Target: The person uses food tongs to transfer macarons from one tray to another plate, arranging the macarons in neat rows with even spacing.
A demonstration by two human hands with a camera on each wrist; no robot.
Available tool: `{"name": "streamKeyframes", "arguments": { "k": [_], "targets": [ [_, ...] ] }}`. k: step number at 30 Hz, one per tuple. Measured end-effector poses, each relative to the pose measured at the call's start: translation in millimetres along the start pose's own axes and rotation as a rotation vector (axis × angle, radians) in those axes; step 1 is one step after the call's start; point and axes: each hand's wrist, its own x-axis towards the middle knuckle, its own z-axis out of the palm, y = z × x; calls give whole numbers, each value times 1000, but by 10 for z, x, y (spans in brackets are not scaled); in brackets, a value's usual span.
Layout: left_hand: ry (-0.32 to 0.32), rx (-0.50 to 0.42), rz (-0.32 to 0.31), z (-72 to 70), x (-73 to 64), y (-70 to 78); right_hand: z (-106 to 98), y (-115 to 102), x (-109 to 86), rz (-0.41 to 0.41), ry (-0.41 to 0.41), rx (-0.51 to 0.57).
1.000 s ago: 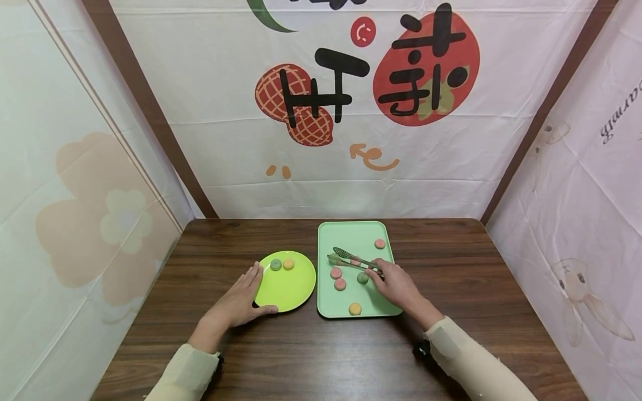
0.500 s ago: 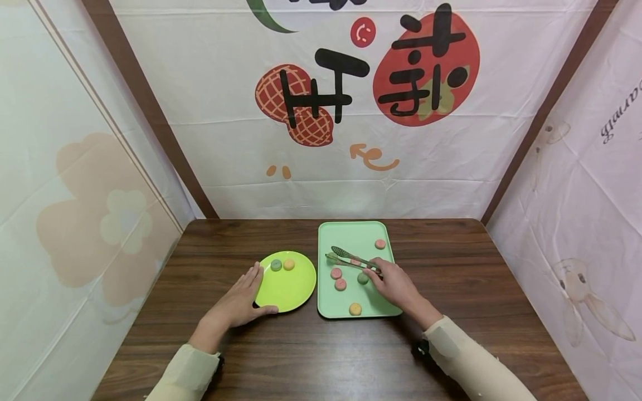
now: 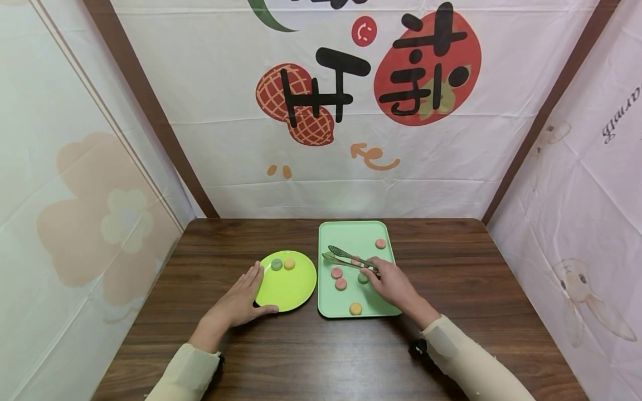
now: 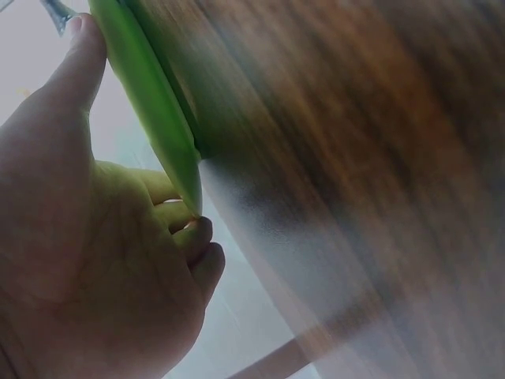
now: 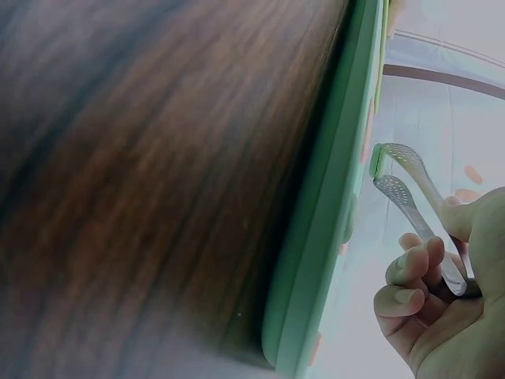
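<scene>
In the head view my right hand (image 3: 393, 281) holds metal tongs (image 3: 346, 254) with perforated tips over the green tray (image 3: 368, 231). A green macaron (image 5: 377, 161) sits between the tong tips in the right wrist view. On the tray lie several pink macarons (image 3: 336, 273), a green one partly behind my hand, and a yellow macaron (image 3: 355, 308). My left hand (image 3: 239, 298) rests against the left rim of the lime-green plate (image 3: 291, 292), fingers extended along it and thumb at its near edge. The plate carries a green macaron (image 3: 276, 264) and a yellow macaron (image 3: 289, 264).
Plate and tray stand side by side on a dark wooden table (image 3: 321, 356), with a narrow gap between them. A printed white cloth (image 3: 241, 189) hangs behind the table's far edge, and more cloth covers both sides.
My right hand and the tongs with the green macaron have shifted slightly left, toward the tray's left rim. The left hand and the plate have stayed put.
</scene>
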Motion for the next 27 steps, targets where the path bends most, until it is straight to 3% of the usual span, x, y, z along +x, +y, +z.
{"name": "streamKeyframes", "arguments": {
  "k": [9, 27],
  "targets": [
    [-2, 1, -2, 13, 4, -13, 21, 1, 15, -72, 22, 6],
    [-7, 11, -1, -3, 6, 3, 85, -68, 58, -70, -9, 66]
  ]
}}
